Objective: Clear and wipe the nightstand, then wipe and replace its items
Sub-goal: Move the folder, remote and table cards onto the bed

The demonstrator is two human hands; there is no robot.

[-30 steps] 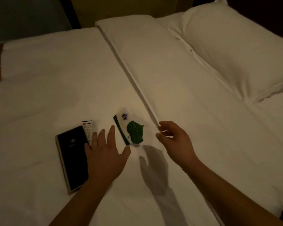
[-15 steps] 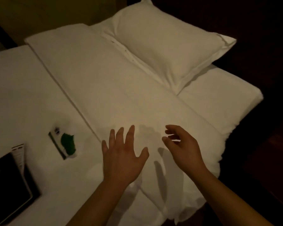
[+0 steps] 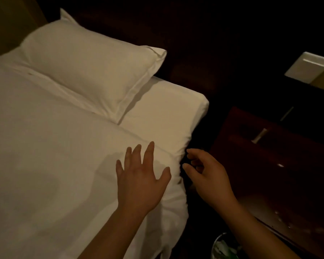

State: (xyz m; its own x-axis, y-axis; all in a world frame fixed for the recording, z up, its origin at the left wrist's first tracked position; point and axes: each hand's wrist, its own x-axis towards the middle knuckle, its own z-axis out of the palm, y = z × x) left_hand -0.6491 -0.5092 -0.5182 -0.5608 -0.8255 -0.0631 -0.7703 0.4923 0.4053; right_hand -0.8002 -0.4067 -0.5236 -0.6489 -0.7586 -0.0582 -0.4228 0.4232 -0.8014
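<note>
The dark reddish wooden nightstand (image 3: 281, 165) stands at the right, beside the bed, its glossy top dim and partly in shadow. My left hand (image 3: 140, 180) hovers flat over the bed's white cover near its right edge, fingers spread, holding nothing. My right hand (image 3: 208, 174) is in the dark gap between bed and nightstand, fingers loosely curled and apart, empty. The items seen earlier on the bed are out of view.
The white bed (image 3: 54, 156) fills the left, with a pillow (image 3: 90, 66) at the top. A white wall switch plate (image 3: 309, 67) sits at the upper right. A bin with a light liner (image 3: 223, 247) shows at the bottom edge, below the nightstand.
The view has swung right: the black booklet, remote and leaf card have left the frame and the nightstand has come in. Both hands moved right with it, still empty.
</note>
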